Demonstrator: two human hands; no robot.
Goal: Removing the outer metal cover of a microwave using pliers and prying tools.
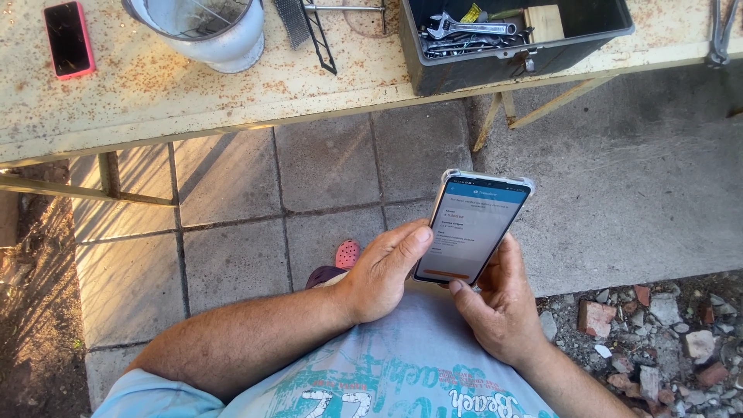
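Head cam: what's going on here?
A person stands at a rusty cream metal table and holds a smartphone in a clear case in both hands. The left hand grips its left edge, thumb against the side; the right hand supports it from below, thumb near the lit screen's bottom. On the table lie a pink-cased phone, a white metal pot and an open dark toolbox with wrenches. Brick rubble lies at lower right.
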